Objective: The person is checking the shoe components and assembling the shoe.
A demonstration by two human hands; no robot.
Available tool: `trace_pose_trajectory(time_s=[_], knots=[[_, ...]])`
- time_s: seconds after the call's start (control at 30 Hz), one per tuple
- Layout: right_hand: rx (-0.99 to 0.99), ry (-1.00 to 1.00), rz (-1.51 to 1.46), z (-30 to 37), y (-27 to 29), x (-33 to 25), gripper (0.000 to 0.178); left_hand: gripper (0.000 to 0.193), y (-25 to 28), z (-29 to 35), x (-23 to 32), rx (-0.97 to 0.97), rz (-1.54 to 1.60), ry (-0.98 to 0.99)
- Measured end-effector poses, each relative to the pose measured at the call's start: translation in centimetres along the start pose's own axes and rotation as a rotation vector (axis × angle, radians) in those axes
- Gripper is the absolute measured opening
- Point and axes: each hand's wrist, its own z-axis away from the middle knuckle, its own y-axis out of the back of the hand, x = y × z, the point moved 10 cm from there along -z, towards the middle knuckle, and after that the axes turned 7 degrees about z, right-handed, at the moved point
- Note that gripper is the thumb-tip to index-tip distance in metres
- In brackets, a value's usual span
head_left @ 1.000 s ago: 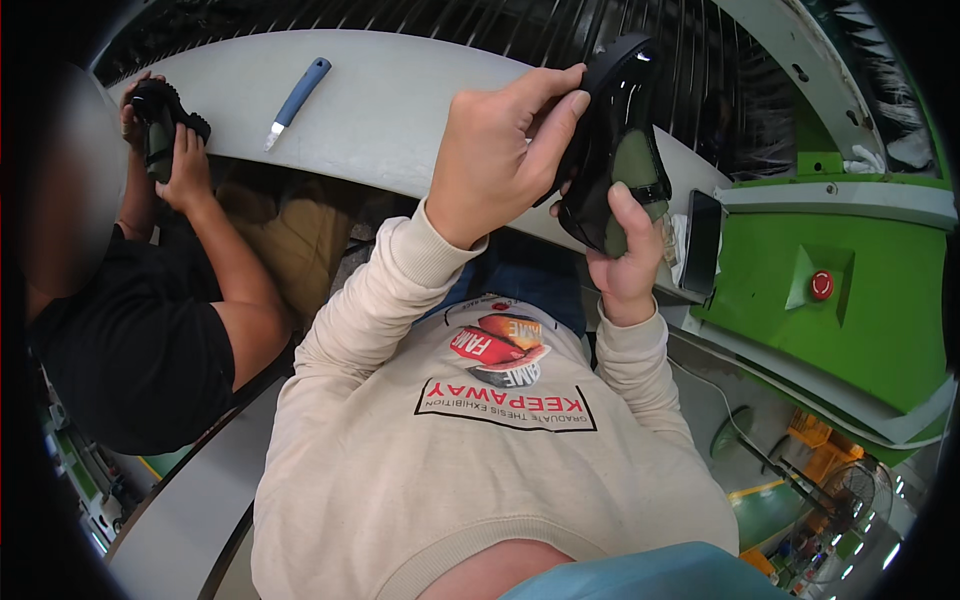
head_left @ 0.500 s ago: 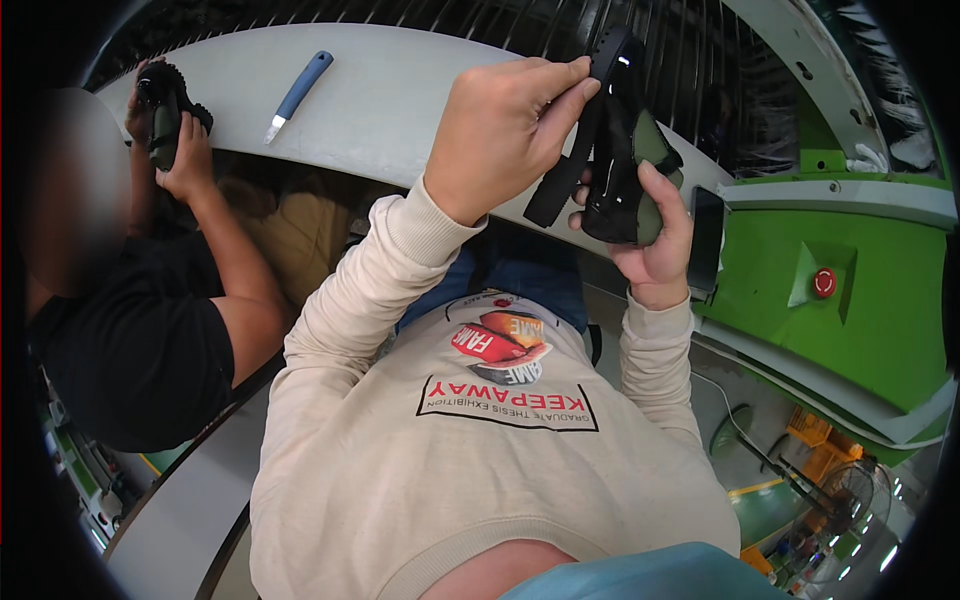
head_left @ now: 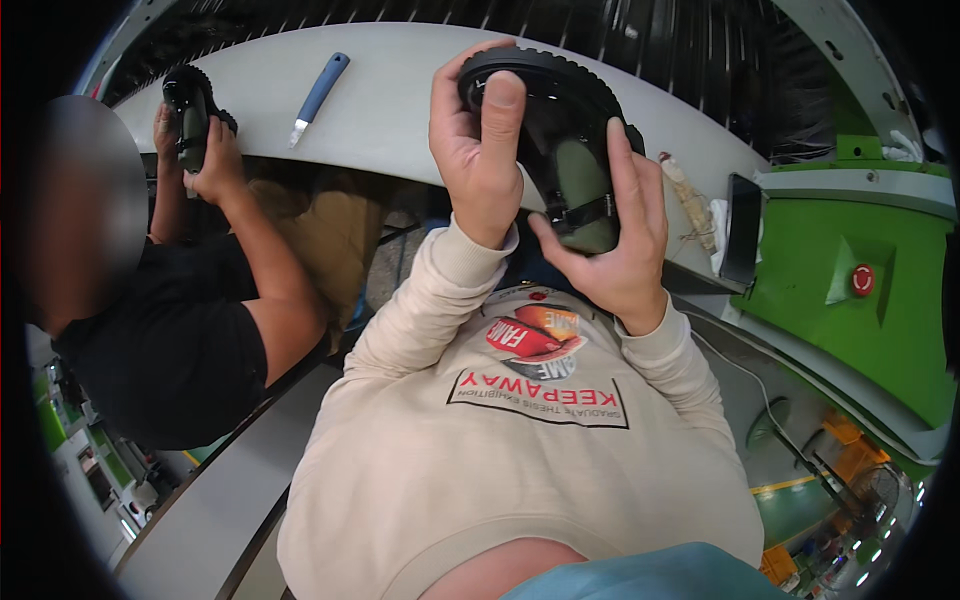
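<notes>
Shifted leftward since half a second ago, the black-and-green shoe (head_left: pixel 580 175) is now held in both hands over the counter's (head_left: pixel 400 90) near edge. Fingers of the left hand (head_left: pixel 478 150) clamp its far end, thumb laid across the black sole strip (head_left: pixel 590 80); those of the right hand (head_left: pixel 630 230) clasp its near end and side. Red, black and white lettering, upside down in view, marks the cream sweatshirt (head_left: pixel 500 480). Left of the shoe lies a blue-handled knife (head_left: pixel 322 95); a co-worker (head_left: pixel 170 340) holds a similar shoe (head_left: pixel 193 120).

The shoe's black upper (head_left: pixel 538 135) looks glossy, its sole (head_left: pixel 588 80) matt.
</notes>
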Motion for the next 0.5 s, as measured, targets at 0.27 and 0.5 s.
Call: trace_pose_trajectory(time_s=[0.27, 0.5], knots=[[-0.13, -0.118, 0.015, -1.6, 3.0, -0.5, 0.073, 0.049, 5.2, 3.6, -0.9, 0.159, 0.121, 0.288], [-0.148, 0.042, -0.432, -5.9, 0.2, -0.2, 0.049, 0.056, 4.7, 4.4, -0.7, 0.158, 0.096, 0.334]])
